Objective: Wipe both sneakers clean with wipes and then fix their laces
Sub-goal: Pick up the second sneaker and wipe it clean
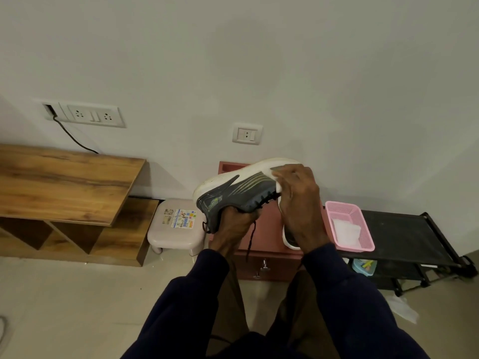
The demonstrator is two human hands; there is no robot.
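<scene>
Biggest item: wood-grain low shelf unit w/ open cubbies (64,187), far left against the white wall. Black metal-frame fabric shoe rack (404,237) on the right; a small blue container (364,266) w/ bits inside sits on its lower tier, contents too small to tell. Reddish-brown box-like cabinet w/ metal latches (259,263) at centre, just in front of the person.

Task thing: grey mesh sneaker w/ thick white sole & pale green side stripes (233,193), held up in the air above the cabinet, tipped on its side w/ sole facing far/up. Long axis runs left-right, slightly rising to the right; heel at left, toe end to the right under the hand. Dark lace (251,239) hangs loose from it. Second sneaker (289,238) only partly seen on the cabinet top behind the right wrist.

Beige plastic stool w/ colourful sticker (176,226) stands between shelf unit & cabinet. Pink plastic mesh basket (347,224) rests on the rack's left end, holding a white pack, prob. wipes (346,230).

Left hand (237,224) clamped around the sneaker's collar from below. Right hand (298,195) closed, pressing a white wipe (278,186) on the sneaker's front part.
</scene>
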